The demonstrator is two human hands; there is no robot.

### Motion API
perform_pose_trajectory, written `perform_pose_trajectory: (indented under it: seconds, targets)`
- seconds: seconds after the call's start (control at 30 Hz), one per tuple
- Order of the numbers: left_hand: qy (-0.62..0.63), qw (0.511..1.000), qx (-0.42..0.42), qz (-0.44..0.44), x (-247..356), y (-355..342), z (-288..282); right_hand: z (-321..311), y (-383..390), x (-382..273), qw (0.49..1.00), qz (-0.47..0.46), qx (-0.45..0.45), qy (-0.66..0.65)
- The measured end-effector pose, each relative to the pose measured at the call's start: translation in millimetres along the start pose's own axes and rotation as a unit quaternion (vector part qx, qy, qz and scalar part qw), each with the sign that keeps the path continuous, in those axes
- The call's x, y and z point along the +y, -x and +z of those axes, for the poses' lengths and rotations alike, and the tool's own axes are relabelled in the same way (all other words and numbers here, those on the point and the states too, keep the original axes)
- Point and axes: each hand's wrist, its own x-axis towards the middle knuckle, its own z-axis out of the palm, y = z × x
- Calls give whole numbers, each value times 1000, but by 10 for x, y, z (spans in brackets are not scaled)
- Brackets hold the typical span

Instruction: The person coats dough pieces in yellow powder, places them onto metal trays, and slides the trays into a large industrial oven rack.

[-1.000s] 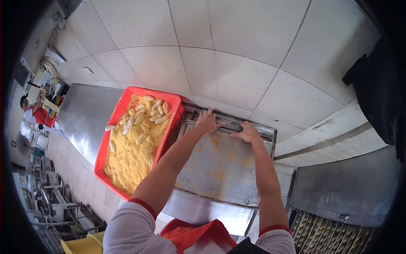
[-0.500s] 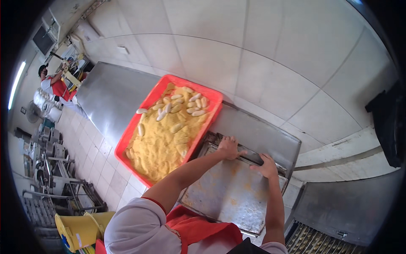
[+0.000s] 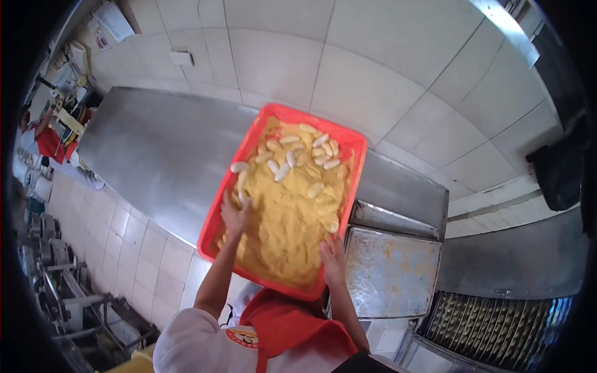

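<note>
A red plastic tub [image 3: 209, 233] stands in front of me, spread with yellow crumbs [image 3: 283, 224]. Pale oblong dough pieces [image 3: 282, 172] lie on the crumbs, most of them toward the far end. My left hand [image 3: 235, 216] reaches over the tub's left side, its fingers apart beside a dough piece [image 3: 241, 180]. Along the right side, my right hand [image 3: 333, 258] has its fingers stretched out just below another dough piece [image 3: 334, 227]. Neither hand visibly lifts anything, though some fingertips are hard to make out.
Worn metal baking trays [image 3: 392, 270] lie stacked right of the tub. A steel table [image 3: 161, 137] runs leftward along the tiled wall [image 3: 273, 62]. At lower right is a rack [image 3: 485, 329] with rows of small pieces. A co-worker [image 3: 50, 143] stands far left.
Both hands have left the metal trays and moved left into the red tub. The view has shifted, so the tub is now more central and the trays sit further right.
</note>
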Motion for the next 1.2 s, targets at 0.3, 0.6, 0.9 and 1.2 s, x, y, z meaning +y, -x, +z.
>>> perform_pose_trajectory:
  seconds: [0.3, 0.6, 0.9, 1.2]
  targets:
    - [-14, 937, -228, 264, 1234, -393, 500, 989, -1163, 49, 862, -7, 292, 415]
    - [24, 914, -242, 324, 1212, -1379, 539, 572, -1886, -136, 824, -227, 179, 487]
    - [-69, 877, -455, 140, 1874, -1778, 1528, 1015, -3014, -717, 896, -79, 62, 433]
    - [-2, 769, -619, 161, 2022, -2362, 1509, 790, -3704, -646, 950, 194, -243, 18]
